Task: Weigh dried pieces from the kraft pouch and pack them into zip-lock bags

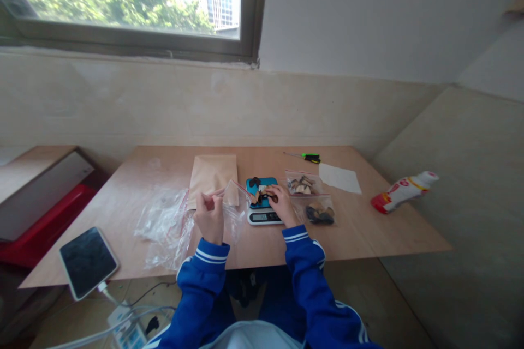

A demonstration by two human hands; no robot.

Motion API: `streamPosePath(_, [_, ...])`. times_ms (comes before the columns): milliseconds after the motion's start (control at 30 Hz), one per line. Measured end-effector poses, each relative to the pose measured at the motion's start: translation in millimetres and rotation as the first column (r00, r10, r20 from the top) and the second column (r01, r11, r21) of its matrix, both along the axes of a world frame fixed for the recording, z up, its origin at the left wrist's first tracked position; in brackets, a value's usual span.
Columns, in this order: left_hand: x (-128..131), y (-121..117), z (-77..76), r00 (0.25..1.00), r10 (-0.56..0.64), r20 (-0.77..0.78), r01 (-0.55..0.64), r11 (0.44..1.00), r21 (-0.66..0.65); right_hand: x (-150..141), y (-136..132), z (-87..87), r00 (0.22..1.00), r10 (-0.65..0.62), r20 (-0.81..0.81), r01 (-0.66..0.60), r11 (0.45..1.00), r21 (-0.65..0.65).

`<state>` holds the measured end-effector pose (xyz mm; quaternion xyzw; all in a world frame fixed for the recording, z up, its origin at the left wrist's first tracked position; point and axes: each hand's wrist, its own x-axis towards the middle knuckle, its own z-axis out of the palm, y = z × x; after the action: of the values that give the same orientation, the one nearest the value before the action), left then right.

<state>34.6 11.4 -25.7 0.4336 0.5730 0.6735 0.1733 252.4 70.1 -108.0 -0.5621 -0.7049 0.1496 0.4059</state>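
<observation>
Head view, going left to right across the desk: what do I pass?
Tablet, plastic bag, paper envelope, scale, zip bag of pale pieces, white paper, bottle.

On the plywood table (117,229), a tablet (88,263) lies at the near left corner, plastic bags (164,229) and an envelope (210,177) left of a scale (264,217); zip bags (303,184), paper (339,178) and a screwdriver (305,157) lie rightward.
</observation>
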Motion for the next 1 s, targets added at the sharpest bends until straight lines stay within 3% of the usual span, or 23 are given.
streamPosePath(233, [-0.5, 0.8, -5.5, 0.999, -0.032, 0.023, 0.033, 0.999, -0.039, -0.6, -2.8, 8.0, 0.992, -0.092, -0.091, 0.096, 0.995, 0.039])
streamPosePath(333, [-0.2, 1.3, -8.7, 0.999, -0.031, 0.006, 0.032, 0.998, -0.050, -3.9, -4.0, 20.2, 0.959, -0.139, -0.247, 0.147, 0.989, 0.014])
streamPosePath(400, [0.3, 2.0, -11.3, 1.000, -0.023, -0.011, 0.023, 0.998, -0.059, -9.7, -4.0, 31.2, 0.891, -0.143, -0.430, 0.143, 0.989, -0.034])
streamPosePath(467, [1.0, 3.0, -13.7, 0.999, -0.004, -0.046, 0.001, 0.997, -0.071, -18.4, -4.7, 44.1, 0.763, -0.133, -0.633, 0.086, 0.991, -0.105])
streamPosePath(533, [2.2, 3.8, -14.7, 0.994, 0.022, -0.105, -0.032, 0.995, -0.091, -28.7, -7.9, 58.1, 0.613, -0.115, -0.782, -0.048, 0.982, -0.182])
streamPosePath(600, [4.1, 4.1, -13.9, 0.986, 0.034, -0.163, -0.052, 0.993, -0.106, -38.7, -14.1, 72.2, 0.541, -0.078, -0.837, -0.229, 0.944, -0.236])
streamPosePath(633, [5.3, 4.1, -13.1, 0.983, 0.033, -0.180, -0.053, 0.993, -0.108, -43.3, -18.0, 78.8, 0.554, -0.041, -0.832, -0.313, 0.915, -0.253])
streamPosePath(700, [8.1, 3.5, -11.5, 0.982, 0.020, -0.188, -0.040, 0.994, -0.102, -51.6, -25.9, 90.0, 0.658, 0.053, -0.752, -0.407, 0.865, -0.294])
streamPosePath(767, [10.7, 2.6, -11.1, 0.985, -0.005, -0.173, -0.011, 0.996, -0.091, -59.2, -31.8, 97.7, 0.802, 0.125, -0.584, -0.378, 0.863, -0.336])
streamPosePath(833, [12.7, 1.3, -11.8, 0.986, -0.024, -0.167, 0.008, 0.996, -0.094, -67.6, -34.7, 101.4, 0.905, 0.114, -0.411, -0.270, 0.899, -0.344])
streamPosePath(900, [13.8, -0.2, -12.4, 0.984, -0.028, -0.178, 0.009, 0.994, -0.109, -77.4, -35.1, 101.7, 0.940, 0.070, -0.333, -0.185, 0.927, -0.325])
streamPosePath(1000, [13.6, -2.4, -11.1, 0.984, -0.009, -0.177, -0.012, 0.993, -0.115, -92.2, -35.1, 98.3, 0.932, 0.056, -0.359, -0.177, 0.933, -0.314])
